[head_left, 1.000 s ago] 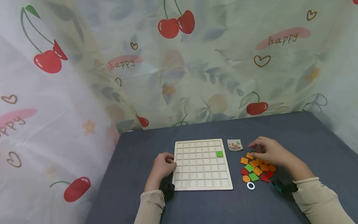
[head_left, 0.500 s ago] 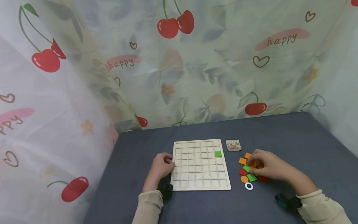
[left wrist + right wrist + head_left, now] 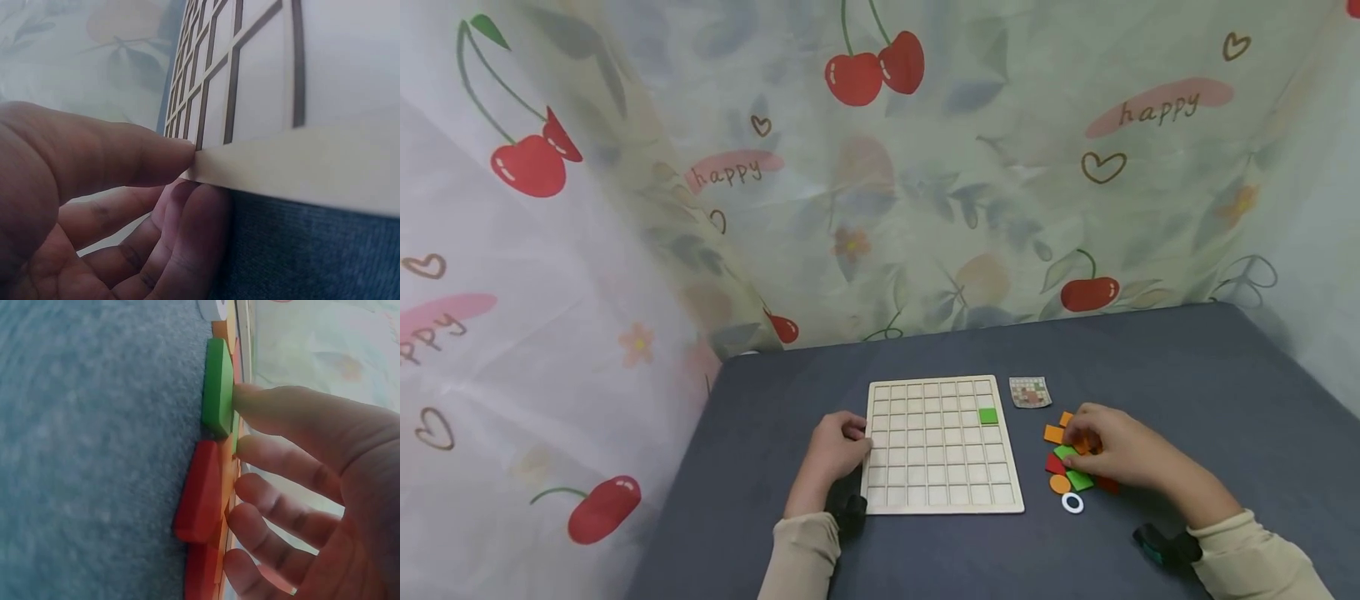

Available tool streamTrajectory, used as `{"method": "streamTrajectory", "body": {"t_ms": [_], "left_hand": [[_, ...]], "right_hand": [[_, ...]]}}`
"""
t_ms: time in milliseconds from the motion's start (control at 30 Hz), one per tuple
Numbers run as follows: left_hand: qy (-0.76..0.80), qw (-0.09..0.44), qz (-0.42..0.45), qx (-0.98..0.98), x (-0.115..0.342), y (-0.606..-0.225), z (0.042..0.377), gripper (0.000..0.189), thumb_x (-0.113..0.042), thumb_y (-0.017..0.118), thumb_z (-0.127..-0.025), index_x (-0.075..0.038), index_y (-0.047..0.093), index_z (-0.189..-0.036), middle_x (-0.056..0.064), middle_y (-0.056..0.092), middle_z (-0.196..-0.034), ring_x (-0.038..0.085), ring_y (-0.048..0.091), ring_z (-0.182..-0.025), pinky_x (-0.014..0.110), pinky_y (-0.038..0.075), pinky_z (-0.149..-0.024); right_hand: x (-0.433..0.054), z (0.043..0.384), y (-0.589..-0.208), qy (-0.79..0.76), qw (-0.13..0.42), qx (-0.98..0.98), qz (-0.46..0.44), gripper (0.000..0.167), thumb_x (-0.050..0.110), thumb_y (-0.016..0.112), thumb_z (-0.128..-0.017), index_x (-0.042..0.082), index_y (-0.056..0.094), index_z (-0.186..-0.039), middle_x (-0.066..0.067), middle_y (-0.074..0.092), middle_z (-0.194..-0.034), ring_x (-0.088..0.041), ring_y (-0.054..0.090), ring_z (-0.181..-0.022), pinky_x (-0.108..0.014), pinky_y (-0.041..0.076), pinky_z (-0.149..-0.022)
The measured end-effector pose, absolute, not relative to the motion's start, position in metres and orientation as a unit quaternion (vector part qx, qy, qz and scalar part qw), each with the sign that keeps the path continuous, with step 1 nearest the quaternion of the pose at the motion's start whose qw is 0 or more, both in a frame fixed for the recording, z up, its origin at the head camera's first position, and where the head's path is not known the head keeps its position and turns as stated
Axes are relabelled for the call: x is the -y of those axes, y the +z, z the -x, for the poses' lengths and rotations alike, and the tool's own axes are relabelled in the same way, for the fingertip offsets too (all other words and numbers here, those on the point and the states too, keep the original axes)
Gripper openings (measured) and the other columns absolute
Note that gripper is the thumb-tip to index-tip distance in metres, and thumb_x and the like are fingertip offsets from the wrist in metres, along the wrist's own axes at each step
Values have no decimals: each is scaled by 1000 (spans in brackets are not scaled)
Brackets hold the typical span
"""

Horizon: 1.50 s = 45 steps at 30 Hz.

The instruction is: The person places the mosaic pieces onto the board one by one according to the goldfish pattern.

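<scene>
While your right hand (image 3: 1108,454) lay over the pile of flat coloured wooden pieces (image 3: 1067,460) at the lower right of the head view, its fingers were bent and spread over them, the tips resting on the pieces' top faces; no frame showed whether any piece was actually pinched. In the right wrist view your fingers (image 3: 294,422) touched the green square tile (image 3: 217,387), which lay flat on the grey cloth-covered table (image 3: 87,450) directly under them, with a red piece (image 3: 200,494) just beside it. A white ring (image 3: 1072,502) sat at the near edge of the pile, apart from your fingers. This hand was far nearer the pieces than the other.

Left of the pile, in the lower middle of the frame, lay the pale wooden grid board (image 3: 942,446). Your left hand (image 3: 835,450) held its left edge, thumb (image 3: 125,156) on top and fingers curled under the rim. Of its square cells, only one, toward the upper right, held anything: a single green square (image 3: 988,415).

Farther back, just beyond the board's upper right corner, lay a small printed pattern card (image 3: 1030,392).
</scene>
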<state>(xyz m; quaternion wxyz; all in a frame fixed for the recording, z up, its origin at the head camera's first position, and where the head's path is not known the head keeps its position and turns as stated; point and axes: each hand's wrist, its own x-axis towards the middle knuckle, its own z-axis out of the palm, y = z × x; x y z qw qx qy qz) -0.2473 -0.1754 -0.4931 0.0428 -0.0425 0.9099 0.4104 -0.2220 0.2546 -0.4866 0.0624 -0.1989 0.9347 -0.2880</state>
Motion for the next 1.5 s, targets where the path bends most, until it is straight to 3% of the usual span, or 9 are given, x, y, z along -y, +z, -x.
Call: {"method": "streamTrajectory", "body": {"t_ms": [233, 1267, 1500], "left_hand": [[409, 42, 43, -911, 173, -492, 248, 27, -9, 77, -93, -2, 73, -119, 10, 67, -99, 22, 63, -85, 37, 56, -71], [402, 36, 42, -914, 176, -494, 247, 25, -9, 78, -91, -3, 74, -115, 9, 67, -96, 21, 63, -83, 36, 55, -69], [403, 34, 37, -914, 176, -493, 247, 26, -10, 78, -91, -3, 74, -115, 9, 68, -96, 21, 63, -83, 36, 55, -69]], "right_hand": [[-251, 221, -487, -268, 53, -943, 189, 21, 39, 87, -87, 26, 72, -89, 5, 58, -90, -9, 52, -78, -26, 46, -66], [-253, 220, -492, -289, 66, -933, 206, 21, 27, 89, -85, 22, 75, -99, 4, 57, -94, -7, 50, -79, -25, 45, -66], [-254, 221, -492, -295, 62, -931, 208, 20, 31, 89, -86, 23, 74, -96, 5, 56, -92, -7, 50, -77, -25, 44, -65]]}}
